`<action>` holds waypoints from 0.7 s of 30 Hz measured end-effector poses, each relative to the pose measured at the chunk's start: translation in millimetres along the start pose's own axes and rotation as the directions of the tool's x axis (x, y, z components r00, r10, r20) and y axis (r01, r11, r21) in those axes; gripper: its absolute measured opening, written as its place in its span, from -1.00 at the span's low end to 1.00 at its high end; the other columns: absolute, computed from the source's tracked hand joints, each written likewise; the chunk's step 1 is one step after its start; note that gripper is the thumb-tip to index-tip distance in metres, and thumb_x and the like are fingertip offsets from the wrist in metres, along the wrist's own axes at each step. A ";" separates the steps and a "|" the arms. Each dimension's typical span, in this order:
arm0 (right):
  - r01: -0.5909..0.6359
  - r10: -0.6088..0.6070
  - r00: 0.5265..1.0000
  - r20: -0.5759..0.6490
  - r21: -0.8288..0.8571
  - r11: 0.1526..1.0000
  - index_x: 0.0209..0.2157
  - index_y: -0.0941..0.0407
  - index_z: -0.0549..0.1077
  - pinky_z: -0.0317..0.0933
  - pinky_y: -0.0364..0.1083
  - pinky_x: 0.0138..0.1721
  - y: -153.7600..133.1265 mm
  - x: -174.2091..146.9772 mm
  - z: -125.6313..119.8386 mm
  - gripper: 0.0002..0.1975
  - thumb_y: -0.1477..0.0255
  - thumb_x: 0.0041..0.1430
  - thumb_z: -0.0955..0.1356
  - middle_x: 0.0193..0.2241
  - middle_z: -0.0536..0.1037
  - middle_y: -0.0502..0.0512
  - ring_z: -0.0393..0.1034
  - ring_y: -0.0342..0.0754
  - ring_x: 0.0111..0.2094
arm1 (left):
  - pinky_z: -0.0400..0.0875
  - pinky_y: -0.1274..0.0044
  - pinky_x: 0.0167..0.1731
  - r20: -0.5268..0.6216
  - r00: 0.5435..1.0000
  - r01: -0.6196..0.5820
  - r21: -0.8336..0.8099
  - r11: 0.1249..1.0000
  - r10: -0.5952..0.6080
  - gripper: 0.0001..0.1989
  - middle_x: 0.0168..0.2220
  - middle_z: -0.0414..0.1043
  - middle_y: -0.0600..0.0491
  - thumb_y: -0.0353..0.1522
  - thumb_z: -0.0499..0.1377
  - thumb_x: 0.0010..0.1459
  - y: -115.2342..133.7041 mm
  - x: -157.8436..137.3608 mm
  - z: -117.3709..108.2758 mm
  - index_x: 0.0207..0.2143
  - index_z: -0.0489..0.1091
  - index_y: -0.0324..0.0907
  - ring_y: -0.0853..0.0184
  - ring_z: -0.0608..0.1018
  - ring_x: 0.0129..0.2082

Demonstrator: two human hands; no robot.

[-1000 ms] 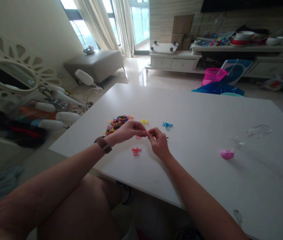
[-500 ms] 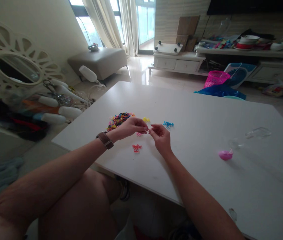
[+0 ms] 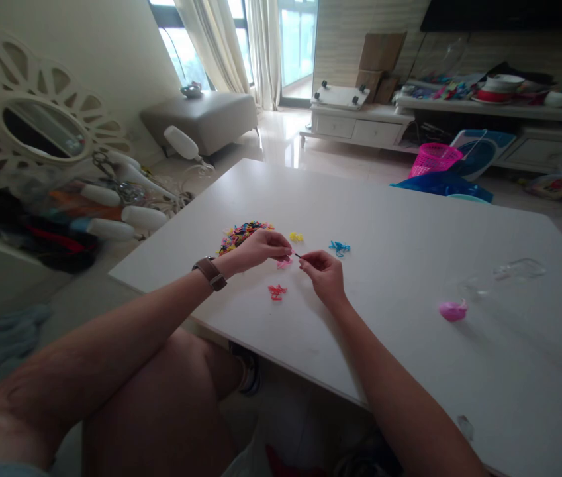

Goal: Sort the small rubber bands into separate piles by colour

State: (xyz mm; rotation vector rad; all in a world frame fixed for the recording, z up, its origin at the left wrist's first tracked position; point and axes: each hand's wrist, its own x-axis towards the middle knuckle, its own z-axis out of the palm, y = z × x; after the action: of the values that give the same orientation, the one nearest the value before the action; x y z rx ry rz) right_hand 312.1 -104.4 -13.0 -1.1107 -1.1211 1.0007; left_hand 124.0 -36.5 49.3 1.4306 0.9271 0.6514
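My right hand [image 3: 324, 273] pinches a small black elastic band [image 3: 297, 256] between thumb and fingertips. Facing it, my left hand [image 3: 265, 246] is closed in a pinch; what it holds, if anything, is too small to make out. A mixed heap of colourful elastic bands [image 3: 241, 233] lies behind and beside my left hand, partly hidden by it. Around the hands are small sorted piles: yellow bands [image 3: 296, 236], pink bands [image 3: 284, 264] just under the left fingers, red bands [image 3: 277, 292] nearer me, and blue bands [image 3: 339, 248] beyond the right hand.
All of this lies on a white table [image 3: 390, 331]. On its right side sit a pink pouch-like thing [image 3: 453, 311] and a clear plastic piece [image 3: 519, 268]. A lamp with white shades [image 3: 144, 217] stands beside the left edge. Behind the table is a pink basket [image 3: 434, 159].
The fingertips of my two hands have drawn slightly apart, and the black band now shows at my right fingertips. The whole view has shifted a little.
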 end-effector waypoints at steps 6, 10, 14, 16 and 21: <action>0.020 -0.041 0.981 -0.190 -0.111 0.994 -0.38 0.11 0.55 0.39 -0.05 -0.30 1.4 2.6 -7.1 -0.77 0.24 0.04 0.47 -0.45 0.60 0.06 0.50 -0.04 -0.40 | 0.57 0.43 -0.17 -0.179 0.984 -0.019 -0.027 0.999 0.014 -0.64 -0.33 0.60 -0.06 -0.21 0.50 -0.09 0.7 3.1 -19.6 -0.36 0.54 -0.29 0.32 0.64 -0.34; 0.036 -0.060 0.979 -0.194 -0.123 0.992 -0.38 0.11 0.54 0.39 -0.04 -0.28 1.6 4.4 -9.7 -0.78 0.25 0.04 0.48 -0.45 0.59 0.06 0.48 -0.04 -0.40 | 0.57 0.47 -0.25 -0.201 0.980 0.028 0.150 0.988 0.003 -0.77 -0.39 0.59 -0.03 -0.32 0.45 -0.06 -6.1 0.3 -27.2 -0.41 0.56 -0.29 0.33 0.62 -0.39; 0.049 -0.076 0.980 -0.185 -0.148 0.988 -0.38 0.10 0.53 0.39 -0.04 -0.27 1.0 4.8 -9.7 -0.79 0.25 0.06 0.46 -0.44 0.58 0.05 0.46 -0.05 -0.40 | 0.50 0.55 -0.42 -0.156 0.988 0.057 0.307 0.950 -0.009 -0.85 -0.49 0.57 -0.02 -0.41 0.39 -0.05 -16.7 2.1 -21.6 -0.36 0.59 -0.29 0.34 0.60 -0.45; 0.054 -0.082 0.980 -0.181 -0.155 0.987 -0.38 0.10 0.53 0.38 -0.04 -0.28 0.5 4.5 -9.5 -0.80 0.25 0.06 0.46 -0.44 0.57 0.05 0.46 -0.05 -0.40 | 0.44 0.58 -0.51 -0.137 0.990 0.079 0.366 0.927 -0.030 -0.83 -0.49 0.58 -0.03 -0.44 0.38 -0.05 -20.4 4.4 -18.6 -0.33 0.59 -0.29 0.33 0.60 -0.47; 0.051 -0.077 0.980 -0.181 -0.146 0.988 -0.38 0.11 0.52 0.36 -0.05 -0.31 -1.1 3.9 -9.2 -0.81 0.27 0.06 0.46 -0.46 0.57 0.04 0.45 -0.05 -0.42 | 0.41 0.60 -0.52 -0.119 0.993 0.068 0.417 0.906 -0.020 -0.82 -0.43 0.62 -0.07 -0.47 0.37 -0.07 -24.4 8.4 -17.5 -0.33 0.58 -0.28 0.32 0.61 -0.45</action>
State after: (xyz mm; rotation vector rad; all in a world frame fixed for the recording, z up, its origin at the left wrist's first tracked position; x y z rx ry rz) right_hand 321.8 -102.2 -12.0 -1.2461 -1.0811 0.7595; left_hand 109.9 -21.8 25.7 1.7615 1.2403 0.5194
